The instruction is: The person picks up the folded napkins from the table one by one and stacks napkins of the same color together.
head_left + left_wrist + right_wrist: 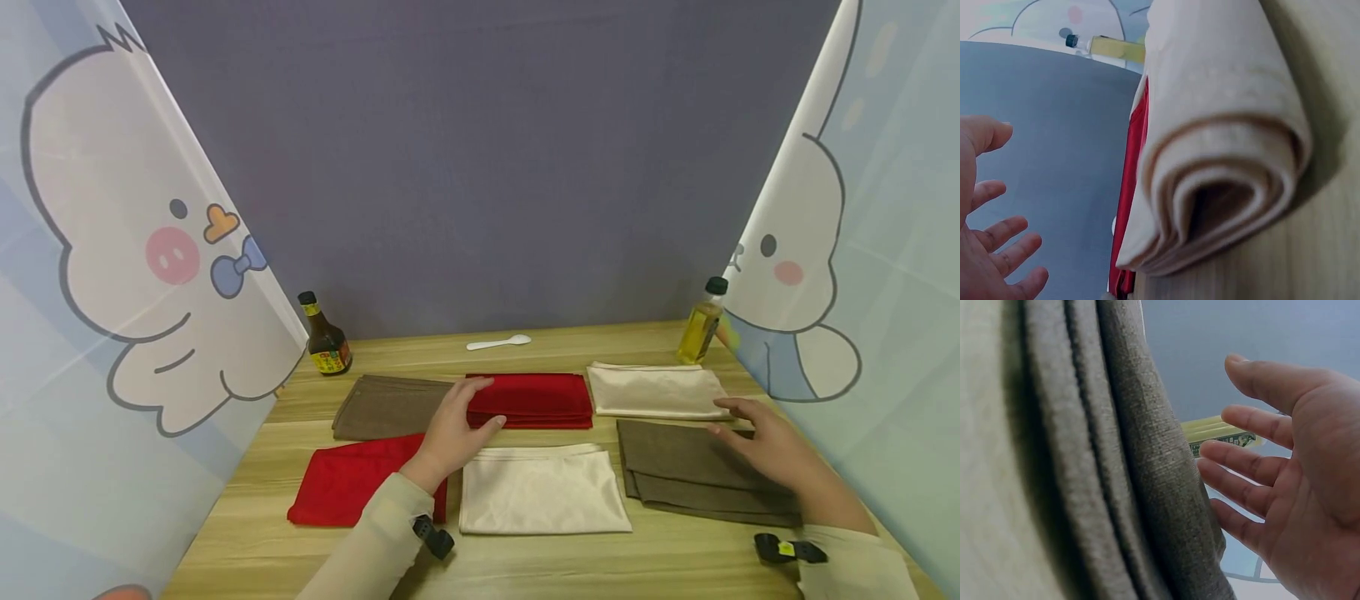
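My left hand [453, 433] hovers over the cloths on the left half of the table, fingers loosely bent and holding nothing. Beneath or beside it lie a folded brown cloth [390, 407], a back red cloth [532, 400], a front red cloth [352, 483] and a front cream cloth [543, 492]. In the left wrist view, the cream cloth [1222, 125] shows its folded layers, apart from the fingers. On the right, my empty right hand [776, 446] is above a dark grey-brown cloth [682, 467], fingers extended. Behind that cloth lies a back cream cloth [652, 392].
A dark sauce bottle [327, 340] stands at the back left of the wooden table [600, 571], and an oil bottle [702, 325] at the back right. Between them lies a white spoon [498, 342]. A dark backdrop [480, 167] and printed side curtains surround the table.
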`<state>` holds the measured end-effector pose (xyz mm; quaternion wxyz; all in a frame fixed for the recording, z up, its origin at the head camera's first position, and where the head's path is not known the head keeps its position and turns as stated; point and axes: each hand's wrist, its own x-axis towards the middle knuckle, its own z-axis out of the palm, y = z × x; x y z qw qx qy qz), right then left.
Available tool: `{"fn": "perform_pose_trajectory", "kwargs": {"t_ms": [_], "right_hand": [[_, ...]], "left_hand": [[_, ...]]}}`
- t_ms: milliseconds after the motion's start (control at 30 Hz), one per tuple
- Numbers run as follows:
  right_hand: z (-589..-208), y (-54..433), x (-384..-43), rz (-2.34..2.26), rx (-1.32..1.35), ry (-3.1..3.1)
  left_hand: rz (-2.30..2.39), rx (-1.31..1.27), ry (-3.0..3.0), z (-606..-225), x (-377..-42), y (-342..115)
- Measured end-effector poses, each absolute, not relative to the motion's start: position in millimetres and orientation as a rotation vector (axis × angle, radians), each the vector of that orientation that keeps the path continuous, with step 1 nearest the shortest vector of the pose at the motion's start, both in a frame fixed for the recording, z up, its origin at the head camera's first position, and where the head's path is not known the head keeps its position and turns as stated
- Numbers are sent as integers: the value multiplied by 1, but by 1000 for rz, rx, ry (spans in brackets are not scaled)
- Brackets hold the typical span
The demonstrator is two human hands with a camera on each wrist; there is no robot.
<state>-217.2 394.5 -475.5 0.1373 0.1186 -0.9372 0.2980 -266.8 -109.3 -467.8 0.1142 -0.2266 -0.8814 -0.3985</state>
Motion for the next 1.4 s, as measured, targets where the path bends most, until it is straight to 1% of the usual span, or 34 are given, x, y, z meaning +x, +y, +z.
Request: {"fn": "perform_pose_trajectory", "kwargs": {"t_ms": [467, 967, 1400], "right_hand": [[-487, 412, -217, 792, 270, -2691], [-482, 424, -212, 727, 122, -2821], [-487, 426, -212, 683, 137, -2826]], "left_hand": [[-1210, -751, -2662, -473, -267, -83], [-1216, -818, -2699, -469, -262, -59], [-1225, -879, -2691, -473, -261, -39]]}}
